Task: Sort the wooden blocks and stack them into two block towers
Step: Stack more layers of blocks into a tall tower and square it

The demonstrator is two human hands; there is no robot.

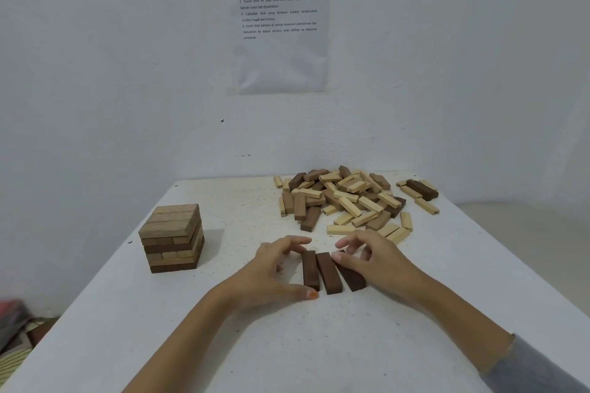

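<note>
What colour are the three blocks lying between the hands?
Dark brown. The three blocks all share that shade, seen clearly in the head view.

Setting: a bare indoor room arranged as a task station; home or office, I cannot tell. Evidence, located from my white table [105,322]:
- behind it, a plain white wall [95,73];
- above its far edge, a printed sheet of numbered instructions [279,19] on that wall;
- on it, loose wooden blocks [348,198];
- below its left edge, striped cloth [14,360].
</note>
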